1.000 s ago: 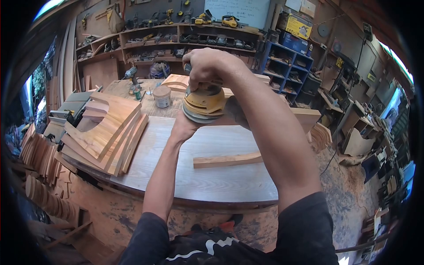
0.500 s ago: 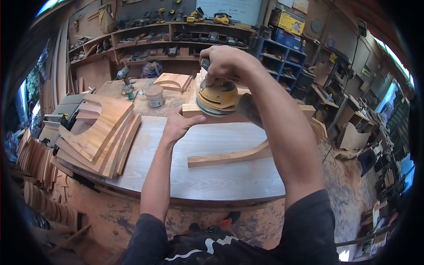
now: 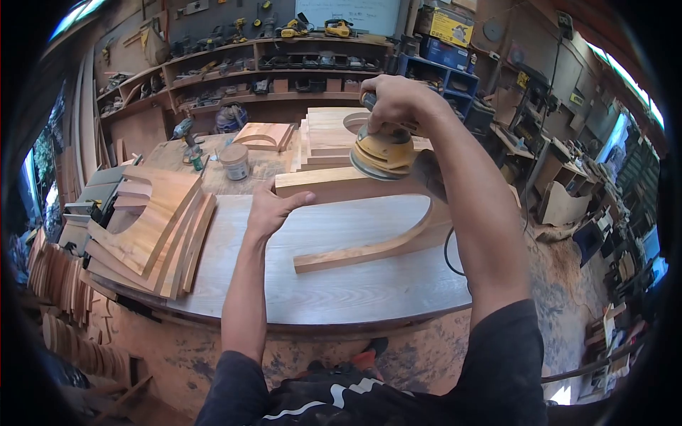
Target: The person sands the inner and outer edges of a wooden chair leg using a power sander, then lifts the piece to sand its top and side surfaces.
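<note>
A yellow random orbital sander (image 3: 383, 153) rests on the far edge of a curved wooden piece (image 3: 320, 186). My right hand (image 3: 399, 106) is closed around the sander's top. Its dust canister sticks out to the right, partly behind my forearm. My left hand (image 3: 273, 207) grips the left end of the wooden piece, thumb on the near face and fingers hidden behind. The piece has two arms joined by a curve at the right, and its near arm lies over the pale tabletop (image 3: 234, 284).
Arched wooden panels (image 3: 153, 220) lean in a stack at the left. More cut boards (image 3: 327, 135) are piled behind the sander. A plastic tub (image 3: 234, 162) and a cordless drill (image 3: 187, 138) stand at the back left. A black cord (image 3: 449, 255) hangs by my right forearm.
The sander and my right hand have moved right along the wooden edge, exposing more of its left part. My left hand still holds the end. The view has shifted slightly.
</note>
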Demonstrator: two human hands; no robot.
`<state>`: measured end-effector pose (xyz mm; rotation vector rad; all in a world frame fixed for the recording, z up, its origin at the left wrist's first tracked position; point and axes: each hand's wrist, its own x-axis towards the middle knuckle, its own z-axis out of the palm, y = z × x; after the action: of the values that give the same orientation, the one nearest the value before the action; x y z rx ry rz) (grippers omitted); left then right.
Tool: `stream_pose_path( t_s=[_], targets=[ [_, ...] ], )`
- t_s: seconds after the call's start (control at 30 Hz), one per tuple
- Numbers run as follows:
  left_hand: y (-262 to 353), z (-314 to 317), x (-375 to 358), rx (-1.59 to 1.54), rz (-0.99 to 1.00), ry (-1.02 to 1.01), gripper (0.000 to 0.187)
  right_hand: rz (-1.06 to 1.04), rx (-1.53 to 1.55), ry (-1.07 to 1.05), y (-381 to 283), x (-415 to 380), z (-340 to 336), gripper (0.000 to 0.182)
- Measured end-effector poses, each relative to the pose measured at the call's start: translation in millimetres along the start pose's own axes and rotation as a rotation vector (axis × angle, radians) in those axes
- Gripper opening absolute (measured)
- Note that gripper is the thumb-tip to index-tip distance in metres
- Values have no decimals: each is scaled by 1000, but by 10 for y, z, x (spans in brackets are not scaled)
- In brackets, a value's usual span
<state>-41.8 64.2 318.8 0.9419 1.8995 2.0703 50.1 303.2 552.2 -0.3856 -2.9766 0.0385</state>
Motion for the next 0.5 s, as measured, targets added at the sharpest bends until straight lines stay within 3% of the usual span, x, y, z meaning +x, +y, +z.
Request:
stream_pose_path(
  t_s=[0.27,0.5],
  targets=[
    [-27,10,21,-63,47,-15,58,100,49,-12,693,-3,-6,76],
    [5,64,11,-79,91,3,51,112,58,-8,713,-41,-15,72]
  ],
)
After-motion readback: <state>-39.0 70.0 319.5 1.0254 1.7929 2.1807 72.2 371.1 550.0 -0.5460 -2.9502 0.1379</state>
